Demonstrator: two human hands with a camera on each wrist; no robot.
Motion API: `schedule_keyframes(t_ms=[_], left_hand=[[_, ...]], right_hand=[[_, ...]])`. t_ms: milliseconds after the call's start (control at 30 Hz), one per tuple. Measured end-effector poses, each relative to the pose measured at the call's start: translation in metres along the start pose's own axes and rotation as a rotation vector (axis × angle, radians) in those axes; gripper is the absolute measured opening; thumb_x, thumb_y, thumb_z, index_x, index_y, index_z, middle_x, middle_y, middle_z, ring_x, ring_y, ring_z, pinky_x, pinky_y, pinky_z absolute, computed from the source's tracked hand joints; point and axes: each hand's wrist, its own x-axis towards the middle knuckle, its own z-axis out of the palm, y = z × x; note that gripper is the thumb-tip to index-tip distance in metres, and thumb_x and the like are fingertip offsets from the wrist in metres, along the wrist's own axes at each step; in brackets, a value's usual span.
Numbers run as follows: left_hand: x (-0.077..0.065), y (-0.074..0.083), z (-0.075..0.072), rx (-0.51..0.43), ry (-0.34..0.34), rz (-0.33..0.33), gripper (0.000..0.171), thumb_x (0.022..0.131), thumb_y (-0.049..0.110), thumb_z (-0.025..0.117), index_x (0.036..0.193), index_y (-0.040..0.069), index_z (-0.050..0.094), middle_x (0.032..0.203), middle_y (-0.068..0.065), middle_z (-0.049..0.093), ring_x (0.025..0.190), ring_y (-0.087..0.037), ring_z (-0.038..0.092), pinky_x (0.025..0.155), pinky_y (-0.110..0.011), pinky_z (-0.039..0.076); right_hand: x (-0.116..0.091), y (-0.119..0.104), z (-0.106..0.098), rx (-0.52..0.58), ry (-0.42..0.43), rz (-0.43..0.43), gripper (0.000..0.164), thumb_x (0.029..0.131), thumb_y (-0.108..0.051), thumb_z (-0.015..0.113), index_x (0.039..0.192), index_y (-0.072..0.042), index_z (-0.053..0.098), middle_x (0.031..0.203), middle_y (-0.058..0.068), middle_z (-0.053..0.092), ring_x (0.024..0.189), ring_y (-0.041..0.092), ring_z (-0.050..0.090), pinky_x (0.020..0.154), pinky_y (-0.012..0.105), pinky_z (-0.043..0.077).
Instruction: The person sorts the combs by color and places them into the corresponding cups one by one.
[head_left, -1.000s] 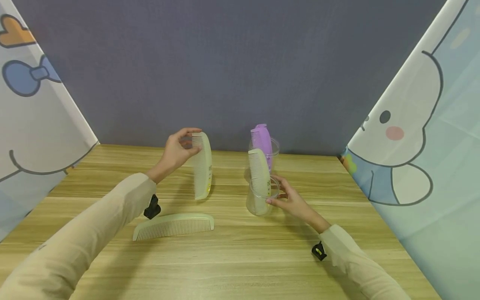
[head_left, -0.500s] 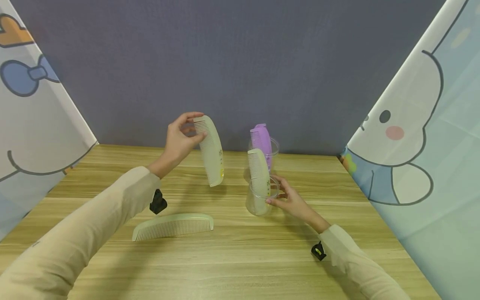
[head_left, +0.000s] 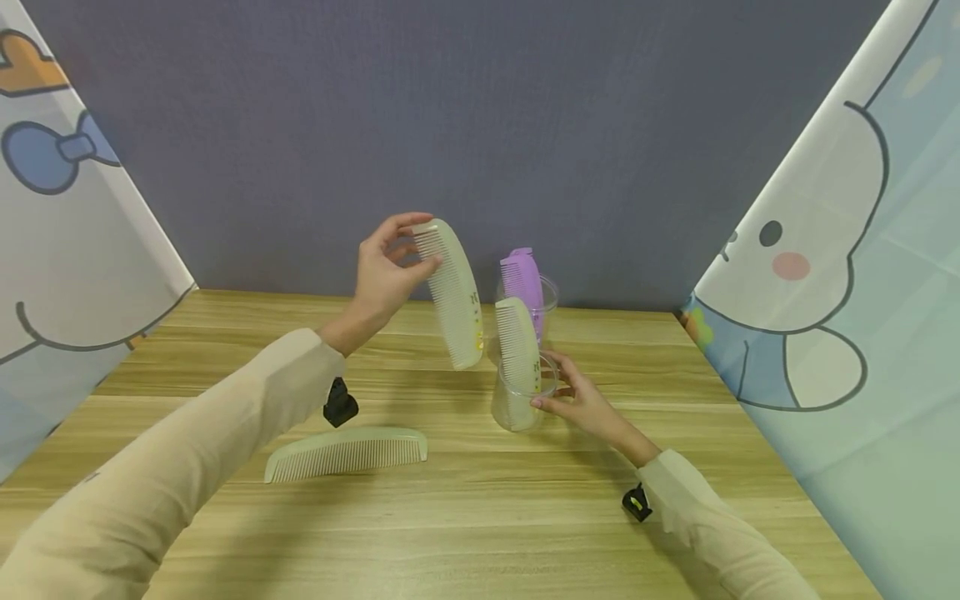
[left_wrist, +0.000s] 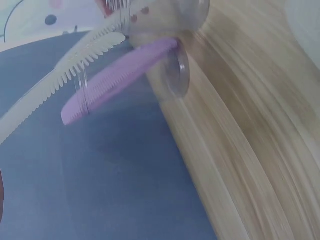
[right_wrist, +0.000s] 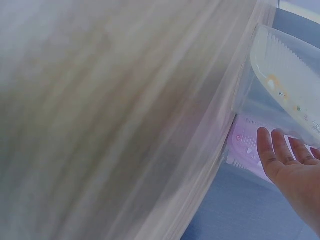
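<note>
My left hand (head_left: 388, 271) pinches a pale green comb (head_left: 453, 292) by its upper end, holding it tilted above the table, left of the cups. Its lower end carries small yellow marks. My right hand (head_left: 581, 400) grips the rim and side of a clear plastic cup (head_left: 510, 408), in which another pale green comb (head_left: 517, 337) stands upright. Behind that cup, a purple comb (head_left: 525, 279) leans in a second clear cup (head_left: 551, 293); the left wrist view shows this purple comb (left_wrist: 120, 80) slanting inside its cup.
One more pale green comb (head_left: 348, 452) lies flat on the wooden table (head_left: 450, 533), teeth toward the front. A dark grey panel (head_left: 420, 125) rises behind the table, with cartoon-printed sheets (head_left: 810, 275) at both sides.
My left hand has lifted its comb and carried it right toward the cups, tilting the comb's lower end to the right. The right hand and the cups have stayed put.
</note>
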Motion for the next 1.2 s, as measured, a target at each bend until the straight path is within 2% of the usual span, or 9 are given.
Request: schedule_keyframes(t_ms=[133, 300, 433, 633, 733, 867, 933, 1200], left_hand=[[0.001, -0.010, 0.010, -0.015, 0.001, 0.023, 0.046, 0.075, -0.008, 0.066, 0.118, 0.001, 0.056, 0.105, -0.012, 0.054, 0.081, -0.015, 0.061, 0.073, -0.028, 0.055], [-0.001, -0.010, 0.025, -0.066, 0.002, 0.034, 0.046, 0.074, -0.012, 0.065, 0.117, 0.000, 0.056, 0.104, -0.012, 0.055, 0.081, -0.019, 0.060, 0.071, -0.027, 0.055], [-0.003, -0.003, 0.038, -0.110, 0.008, 0.012, 0.046, 0.074, -0.013, 0.064, 0.118, -0.003, 0.054, 0.104, -0.010, 0.054, 0.084, -0.019, 0.060, 0.072, -0.028, 0.055], [-0.010, 0.012, 0.055, -0.118, 0.012, 0.012, 0.044, 0.075, -0.014, 0.062, 0.117, -0.006, 0.053, 0.105, -0.017, 0.051, 0.089, -0.030, 0.059, 0.076, -0.037, 0.055], [-0.010, 0.003, 0.061, -0.125, 0.014, 0.035, 0.044, 0.075, -0.013, 0.063, 0.117, -0.004, 0.054, 0.104, -0.017, 0.052, 0.090, -0.030, 0.059, 0.077, -0.040, 0.055], [-0.013, -0.001, 0.069, -0.133, 0.006, 0.042, 0.043, 0.075, -0.013, 0.063, 0.117, -0.005, 0.054, 0.105, -0.021, 0.051, 0.091, -0.033, 0.059, 0.075, -0.037, 0.056], [-0.018, 0.004, 0.071, -0.131, -0.002, 0.027, 0.043, 0.076, -0.014, 0.062, 0.117, -0.008, 0.052, 0.107, -0.025, 0.051, 0.093, -0.038, 0.057, 0.075, -0.038, 0.056], [-0.031, -0.008, 0.079, -0.097, -0.026, 0.014, 0.042, 0.077, -0.013, 0.061, 0.117, -0.009, 0.051, 0.109, -0.028, 0.052, 0.094, -0.039, 0.057, 0.076, -0.047, 0.054]], right_hand=[[0.000, 0.000, 0.000, -0.012, 0.000, 0.004, 0.072, 0.080, -0.009, 0.068, 0.140, -0.007, 0.028, 0.134, 0.025, 0.041, 0.114, 0.042, 0.048, 0.088, 0.047, 0.047], [0.000, -0.002, 0.000, -0.013, -0.002, 0.002, 0.073, 0.080, -0.010, 0.069, 0.140, -0.007, 0.028, 0.134, 0.025, 0.041, 0.113, 0.041, 0.049, 0.088, 0.047, 0.047], [0.000, -0.002, 0.000, -0.003, -0.009, 0.000, 0.073, 0.080, -0.010, 0.068, 0.140, -0.008, 0.027, 0.136, 0.024, 0.040, 0.115, 0.042, 0.047, 0.089, 0.049, 0.046], [-0.001, 0.000, 0.000, 0.001, -0.017, -0.012, 0.073, 0.081, -0.009, 0.067, 0.141, -0.008, 0.026, 0.137, 0.024, 0.038, 0.116, 0.044, 0.045, 0.090, 0.049, 0.045], [-0.001, -0.001, 0.000, 0.006, -0.017, -0.009, 0.073, 0.081, -0.010, 0.068, 0.141, -0.009, 0.026, 0.137, 0.023, 0.038, 0.117, 0.044, 0.045, 0.090, 0.049, 0.045], [-0.001, -0.001, -0.001, 0.000, -0.015, -0.001, 0.073, 0.081, -0.010, 0.068, 0.141, -0.010, 0.026, 0.138, 0.021, 0.039, 0.118, 0.043, 0.044, 0.090, 0.049, 0.044], [-0.001, 0.000, -0.001, -0.006, -0.013, 0.004, 0.073, 0.081, -0.011, 0.068, 0.141, -0.011, 0.026, 0.137, 0.021, 0.039, 0.117, 0.042, 0.045, 0.090, 0.049, 0.044], [0.000, 0.003, -0.001, -0.005, -0.006, 0.008, 0.071, 0.081, -0.010, 0.068, 0.140, -0.009, 0.027, 0.134, 0.023, 0.041, 0.117, 0.042, 0.046, 0.090, 0.050, 0.045]])
